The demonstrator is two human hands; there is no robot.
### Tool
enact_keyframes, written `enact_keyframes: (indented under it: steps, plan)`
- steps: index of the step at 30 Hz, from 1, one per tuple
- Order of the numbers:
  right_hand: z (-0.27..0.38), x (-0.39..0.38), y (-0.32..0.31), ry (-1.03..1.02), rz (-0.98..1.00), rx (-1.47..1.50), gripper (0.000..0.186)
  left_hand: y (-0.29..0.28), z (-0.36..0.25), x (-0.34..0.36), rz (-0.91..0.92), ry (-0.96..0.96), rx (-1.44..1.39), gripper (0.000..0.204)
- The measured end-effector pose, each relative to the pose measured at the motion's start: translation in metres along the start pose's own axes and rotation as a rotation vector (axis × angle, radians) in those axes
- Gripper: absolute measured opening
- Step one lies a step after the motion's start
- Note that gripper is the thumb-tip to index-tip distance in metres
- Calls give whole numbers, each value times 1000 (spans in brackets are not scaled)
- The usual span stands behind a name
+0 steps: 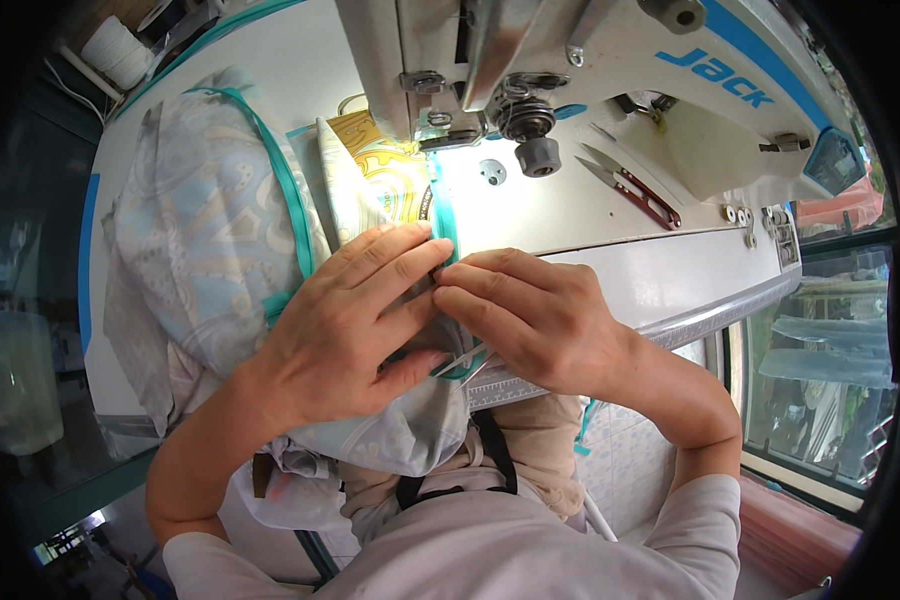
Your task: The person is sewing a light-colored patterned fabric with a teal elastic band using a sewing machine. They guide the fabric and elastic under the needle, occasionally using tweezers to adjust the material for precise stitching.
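My left hand [365, 320] lies over the fabric, fingers fairly straight on the teal binding [443, 225] and thumb lower down. Beside it my right hand [515, 315] has its fingertips pinched on the binding's edge; the exact grip is partly hidden. A yellow patterned piece [380, 160] lies under the sewing machine's presser area [445, 140]. A pale blue-grey printed cloth [185, 230] with teal edging is bunched to the left and hangs over my lap. The needle itself is hard to make out in the glare.
Red-handled snips [645, 200] and small bobbins [740, 215] lie on the right of the machine bed. A white thread cone [118, 50] stands at the back left. The table's front edge carries a ruler strip [690, 310]; a glass window [820, 370] is at the right.
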State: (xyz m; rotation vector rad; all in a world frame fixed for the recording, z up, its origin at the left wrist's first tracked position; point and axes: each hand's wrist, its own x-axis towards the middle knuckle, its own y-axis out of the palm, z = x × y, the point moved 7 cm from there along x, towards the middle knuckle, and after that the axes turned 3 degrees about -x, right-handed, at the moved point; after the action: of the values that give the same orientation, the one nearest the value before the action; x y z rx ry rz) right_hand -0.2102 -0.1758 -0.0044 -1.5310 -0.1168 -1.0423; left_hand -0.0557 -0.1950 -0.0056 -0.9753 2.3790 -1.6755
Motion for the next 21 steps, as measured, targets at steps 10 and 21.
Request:
enact_keyframes:
  steps: [10, 21]
  plan:
    - [-3, 2, -1, 9, 29, -3, 41, -1, 0, 2, 2, -26, -19, 53]
    - [-43, 12, -3, 38, 196, -85, 42, -3, -1, 1, 1, -20, -31, 50]
